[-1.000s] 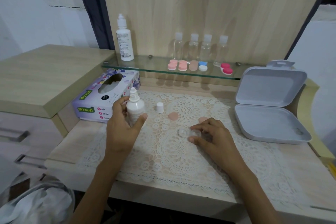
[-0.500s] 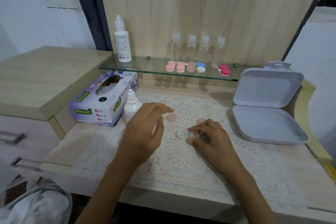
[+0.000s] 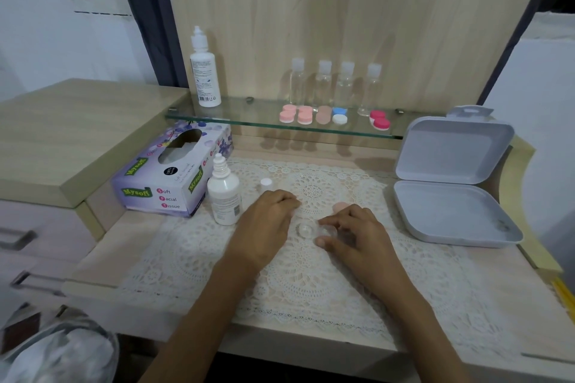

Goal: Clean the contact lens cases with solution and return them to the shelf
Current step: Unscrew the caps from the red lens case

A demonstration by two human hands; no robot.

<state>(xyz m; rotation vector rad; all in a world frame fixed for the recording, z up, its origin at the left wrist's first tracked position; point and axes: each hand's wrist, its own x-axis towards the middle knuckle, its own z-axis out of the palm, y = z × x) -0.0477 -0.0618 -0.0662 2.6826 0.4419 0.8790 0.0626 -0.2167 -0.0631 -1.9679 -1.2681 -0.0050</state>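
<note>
Lace mat (image 3: 311,286) — R hand (image 3: 353,235) pinches clear lens case (image 3: 306,229); L hand (image 3: 264,221) curled, grip unclear.

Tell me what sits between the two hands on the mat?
A clear contact lens case lies between the left hand and the right hand, which holds one end. The head view shows it.
</note>
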